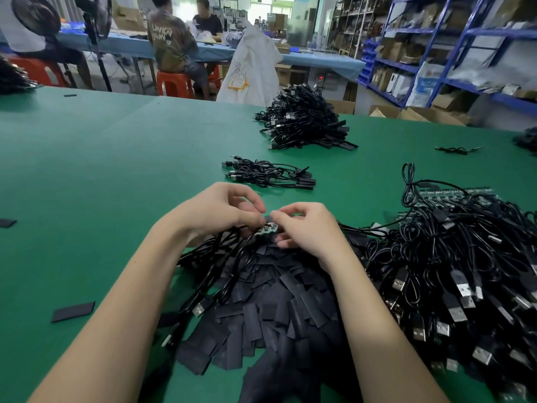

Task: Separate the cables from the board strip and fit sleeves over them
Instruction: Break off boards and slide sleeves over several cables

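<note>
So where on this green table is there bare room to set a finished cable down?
The widest bare stretch of the green table is left of the left hand, holding only a stray sleeve. Another lies between the small cable bundle and the far pile. It is crowded under both hands, in the sleeve heap, and in the cable tangle beside the right hand.

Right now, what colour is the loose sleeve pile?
Matte black sleeve pile on the green table; head view.

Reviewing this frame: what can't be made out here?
- Head view: the board strip is mostly hidden by the left hand and right hand; its cable joints are too small to read.
- Whether a sleeve is on yet: fingers cover it.
- The cable pile is cut off by the right edge.
</note>
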The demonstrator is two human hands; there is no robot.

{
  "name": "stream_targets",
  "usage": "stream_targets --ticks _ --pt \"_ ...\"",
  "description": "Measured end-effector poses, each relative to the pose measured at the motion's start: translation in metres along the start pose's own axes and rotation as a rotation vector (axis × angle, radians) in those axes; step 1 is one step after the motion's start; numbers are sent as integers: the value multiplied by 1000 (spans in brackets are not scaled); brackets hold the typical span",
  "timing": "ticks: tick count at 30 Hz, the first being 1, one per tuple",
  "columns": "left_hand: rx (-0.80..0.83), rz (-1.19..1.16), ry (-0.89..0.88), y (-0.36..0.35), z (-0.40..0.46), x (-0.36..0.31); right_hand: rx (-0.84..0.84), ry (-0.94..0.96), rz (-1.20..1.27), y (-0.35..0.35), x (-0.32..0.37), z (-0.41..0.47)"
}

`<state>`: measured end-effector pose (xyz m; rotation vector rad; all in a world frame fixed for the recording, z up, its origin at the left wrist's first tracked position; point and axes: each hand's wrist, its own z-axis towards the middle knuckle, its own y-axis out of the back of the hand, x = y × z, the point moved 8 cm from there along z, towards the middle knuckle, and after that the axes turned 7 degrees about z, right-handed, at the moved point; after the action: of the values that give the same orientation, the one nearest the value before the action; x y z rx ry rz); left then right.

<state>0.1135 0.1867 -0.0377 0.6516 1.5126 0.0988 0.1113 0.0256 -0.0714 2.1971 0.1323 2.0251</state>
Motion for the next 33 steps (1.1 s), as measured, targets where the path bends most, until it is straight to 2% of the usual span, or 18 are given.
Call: stream_targets --ticks 3,6,7,10,12,19,33 --pt "20 -108 30 -2 -1 1 7 -15 140 2 4 -3" --pt "-256 -37 91 18 7 13 50 0 253 2 9 -6" --pt "-285 -50 114 19 8 17 70 4 288 1 11 -7" --pt "-55 -281 162 -4 7 24 108 14 359 -4 14 -8" --pt "44 -395 161 -14 4 23 126 -5 395 -5 14 -9" --pt "34 -525 156 -14 6 24 183 -119 445 -6 4 -12" --pt "148 -508 109 -17 4 24 272 -242 637 -17 2 -19"
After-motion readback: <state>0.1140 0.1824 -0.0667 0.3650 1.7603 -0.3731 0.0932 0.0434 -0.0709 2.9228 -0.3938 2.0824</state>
